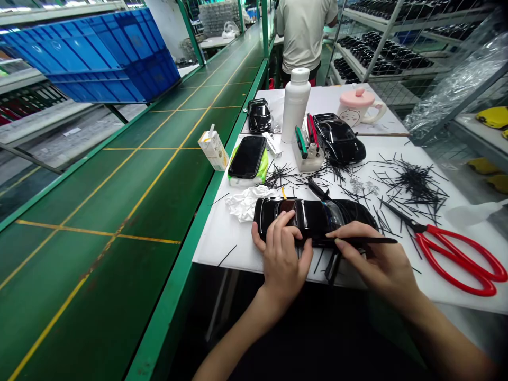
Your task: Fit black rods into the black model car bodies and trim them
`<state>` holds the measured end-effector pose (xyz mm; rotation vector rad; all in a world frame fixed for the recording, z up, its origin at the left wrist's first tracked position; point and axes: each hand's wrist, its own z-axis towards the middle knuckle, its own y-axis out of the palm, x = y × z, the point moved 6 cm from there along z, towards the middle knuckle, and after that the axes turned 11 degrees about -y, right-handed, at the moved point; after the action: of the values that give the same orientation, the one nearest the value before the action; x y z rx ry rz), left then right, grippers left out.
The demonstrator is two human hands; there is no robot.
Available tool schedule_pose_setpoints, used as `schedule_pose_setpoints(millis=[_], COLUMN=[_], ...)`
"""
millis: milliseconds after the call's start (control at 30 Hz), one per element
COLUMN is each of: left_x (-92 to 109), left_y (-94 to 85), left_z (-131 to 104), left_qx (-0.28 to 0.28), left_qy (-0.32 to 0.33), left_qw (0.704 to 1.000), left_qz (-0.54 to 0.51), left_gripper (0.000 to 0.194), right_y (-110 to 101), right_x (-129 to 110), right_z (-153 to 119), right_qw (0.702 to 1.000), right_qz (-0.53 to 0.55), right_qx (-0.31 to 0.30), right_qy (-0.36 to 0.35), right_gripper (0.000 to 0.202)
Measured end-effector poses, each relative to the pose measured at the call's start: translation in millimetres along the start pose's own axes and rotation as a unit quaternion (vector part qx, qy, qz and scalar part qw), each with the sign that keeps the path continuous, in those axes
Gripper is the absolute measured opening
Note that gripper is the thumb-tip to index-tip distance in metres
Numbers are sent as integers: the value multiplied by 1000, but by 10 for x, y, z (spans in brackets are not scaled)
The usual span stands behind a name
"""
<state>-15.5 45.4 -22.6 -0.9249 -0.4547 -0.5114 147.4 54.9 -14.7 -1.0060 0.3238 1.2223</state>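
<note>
A glossy black model car (313, 214) lies lengthwise near the front edge of the white table, its doors standing out on both sides. My left hand (283, 243) steadies the car, fingers curled over its roof and rear and thumb at the near side. In my right hand (369, 254) a slim black pen-like tool (377, 240) is pinched between thumb and fingers, pointing left along the car's near side. Its tip is hidden close to the bodywork, so I cannot tell whether it touches. Thin black strips (420, 182) are scattered around the car.
Red-handled scissors (456, 254) lie at the right. Behind the car are crumpled tissue (248, 203), a phone (248, 157), a pen holder (309, 159), a white bottle (296, 106), a lidded mug (359, 108) and another black car (339, 137). A green conveyor (159, 174) runs along the left.
</note>
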Motion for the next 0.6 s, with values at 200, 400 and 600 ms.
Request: schedule_pose_setpoints(millis=[200,400,600], left_x=[-13,-18,-28], left_y=[2,-1,-16], left_z=[8,10,7], left_qx=[2,2,8], left_qy=[-7,-6,-9], left_qw=[1000,1000,999], left_qz=[-9,-19,-35], left_gripper=[18,21,17], right_y=[-249,-138,-40], right_x=[-228,-107,-23], right_z=[58,-18,-23], right_qw=[988,999,1000], right_qz=[80,36,-1], right_qx=[129,36,0], right_qy=[-3,-6,-20], right_gripper=[24,29,27])
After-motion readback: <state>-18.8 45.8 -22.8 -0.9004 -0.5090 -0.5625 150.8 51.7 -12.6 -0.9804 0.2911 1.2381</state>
